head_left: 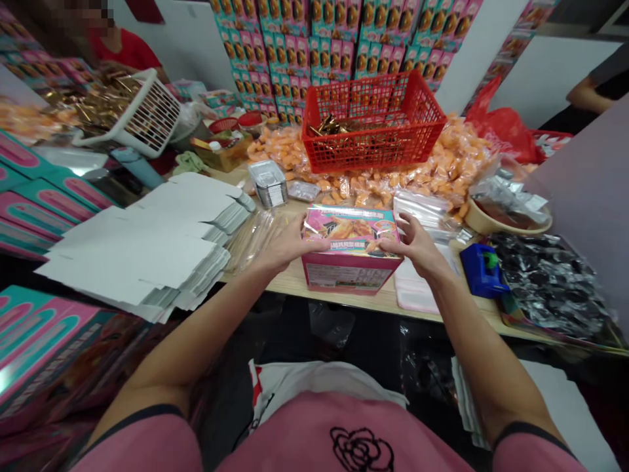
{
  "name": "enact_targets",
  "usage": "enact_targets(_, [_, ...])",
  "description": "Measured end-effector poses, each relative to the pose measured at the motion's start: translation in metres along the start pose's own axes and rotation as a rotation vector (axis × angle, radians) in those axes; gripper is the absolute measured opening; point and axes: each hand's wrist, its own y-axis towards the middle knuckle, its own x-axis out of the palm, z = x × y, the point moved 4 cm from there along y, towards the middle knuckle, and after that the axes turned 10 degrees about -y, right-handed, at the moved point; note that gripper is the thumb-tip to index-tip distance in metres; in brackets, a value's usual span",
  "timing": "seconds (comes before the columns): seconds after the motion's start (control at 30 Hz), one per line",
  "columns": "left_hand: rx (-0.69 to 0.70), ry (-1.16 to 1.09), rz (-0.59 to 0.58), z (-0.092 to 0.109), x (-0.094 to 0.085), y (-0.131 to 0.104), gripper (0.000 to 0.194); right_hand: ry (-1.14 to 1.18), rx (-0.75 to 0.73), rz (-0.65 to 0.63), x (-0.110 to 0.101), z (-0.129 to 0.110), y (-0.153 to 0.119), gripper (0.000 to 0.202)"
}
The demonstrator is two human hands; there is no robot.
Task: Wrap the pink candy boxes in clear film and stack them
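Observation:
A pink printed carton with a picture of food on its lid stands closed at the table's front edge. My left hand grips its left end, with the thumb lying on the top edge. On the opposite end my right hand is closed round the corner, its thumb also on top. The fingers behind the box are partly hidden. Left of the carton lie a bundle of thin sticks in clear wrap and a stack of foil trays. Clear plastic bags lie just right of it.
Flat white cartons are stacked at left. Behind stand a red basket and a heap of orange wrapped pieces. At right are a blue tape dispenser and black wrapped items. A person in red is at far left.

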Motion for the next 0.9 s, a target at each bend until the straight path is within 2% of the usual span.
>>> enact_targets(0.1, [-0.146, -0.127, -0.128, 0.004, 0.009, 0.012, 0.077, 0.058, 0.058, -0.059, 0.004, -0.004, 0.009, 0.098])
enact_targets(0.27, [-0.314, -0.320, -0.154, -0.007, 0.008, 0.019, 0.075, 0.191, 0.205, -0.266, 0.017, 0.002, 0.011, 0.063])
enact_targets(0.4, [-0.426, -0.375, -0.209, -0.019, 0.010, 0.015, 0.067, 0.255, 0.277, -0.309, 0.022, 0.008, 0.010, 0.050])
enact_targets(0.53, [-0.350, -0.404, -0.168, -0.022, 0.009, 0.024, 0.071, 0.265, 0.248, -0.271, 0.022, 0.006, 0.018, 0.051])
enact_targets(0.63, [-0.224, -0.418, -0.154, -0.019, 0.010, 0.032, 0.079, 0.247, 0.078, -0.231, 0.020, -0.004, 0.027, 0.060])
enact_targets(0.7, [-0.129, -0.396, -0.140, -0.017, 0.009, 0.028, 0.081, 0.206, -0.025, -0.184, 0.018, -0.007, 0.025, 0.065])
enact_targets(0.8, [-0.016, -0.331, -0.138, -0.023, 0.005, -0.003, 0.089, 0.142, -0.150, -0.142, 0.017, 0.000, -0.002, 0.072])
enact_targets(0.9, [0.016, -0.228, -0.142, -0.045, 0.002, -0.055, 0.110, 0.060, -0.226, -0.126, 0.018, 0.024, -0.053, 0.091])
